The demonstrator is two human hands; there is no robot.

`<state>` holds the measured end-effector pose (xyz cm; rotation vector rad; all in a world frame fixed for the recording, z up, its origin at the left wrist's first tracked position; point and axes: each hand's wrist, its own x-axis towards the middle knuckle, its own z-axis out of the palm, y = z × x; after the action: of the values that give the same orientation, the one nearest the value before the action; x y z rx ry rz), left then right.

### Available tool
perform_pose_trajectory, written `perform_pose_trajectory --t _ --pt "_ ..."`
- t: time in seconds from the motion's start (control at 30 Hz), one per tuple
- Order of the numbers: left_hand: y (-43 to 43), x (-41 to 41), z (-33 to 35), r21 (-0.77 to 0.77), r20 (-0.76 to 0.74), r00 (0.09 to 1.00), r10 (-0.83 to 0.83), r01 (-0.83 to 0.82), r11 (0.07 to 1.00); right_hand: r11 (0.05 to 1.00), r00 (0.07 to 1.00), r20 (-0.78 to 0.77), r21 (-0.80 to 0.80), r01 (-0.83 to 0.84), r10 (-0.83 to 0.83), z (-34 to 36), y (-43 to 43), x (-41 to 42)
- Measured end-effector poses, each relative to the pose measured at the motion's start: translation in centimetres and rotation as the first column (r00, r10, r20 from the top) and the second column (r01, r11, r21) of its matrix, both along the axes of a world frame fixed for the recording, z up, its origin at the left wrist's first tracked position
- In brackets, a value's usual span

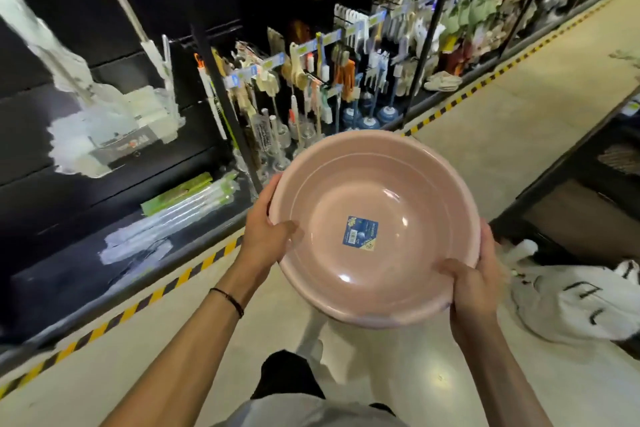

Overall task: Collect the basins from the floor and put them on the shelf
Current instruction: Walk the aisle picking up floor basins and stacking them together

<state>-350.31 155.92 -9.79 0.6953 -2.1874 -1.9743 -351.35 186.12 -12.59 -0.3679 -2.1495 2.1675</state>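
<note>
The pink basin [374, 229] is gripped at its rim by the left hand [266, 236] and right hand [474, 288], and could be knocked loose against the shelf [104, 246] if swung carelessly

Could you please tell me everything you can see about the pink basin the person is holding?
The pink basin is round, wide and shallow, apparently glossy plastic, with a rolled rim and a blue label stuck on its inside bottom. It is empty, mouth up, tilted slightly toward the camera, held above the floor in a shop aisle. The left hand grips the rim on one side and the right hand on the other, thumbs inside. Nothing else touches it.
</note>
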Motion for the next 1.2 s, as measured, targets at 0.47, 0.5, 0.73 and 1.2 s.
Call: perform_pose_trajectory --t 0.47,0.5,0.73,1.2 --pt "-0.5 19.8 4.7 -0.004 -0.086 0.787 0.611 -0.614 0.79 0.816 0.826 0.028 -0.173 -0.551 0.564 6.5 -8.3 1.6" --pt "-0.8 21.4 4.9 0.014 -0.087 0.752 0.654 -0.655 0.755 0.786 0.796 0.019 -0.177 -0.592 0.604 6.9 -9.6 2.1" --pt "-3.5 32.8 6.2 0.049 -0.146 0.517 0.844 -0.848 0.528 0.579 0.581 -0.038 -0.055 -0.813 0.813 9.5 -18.8 8.6" --pt "-11.0 60.5 7.1 0.017 -0.133 0.2 0.971 -0.979 0.204 0.206 0.209 0.041 0.065 -0.976 0.977 10.7 -37.5 33.1"
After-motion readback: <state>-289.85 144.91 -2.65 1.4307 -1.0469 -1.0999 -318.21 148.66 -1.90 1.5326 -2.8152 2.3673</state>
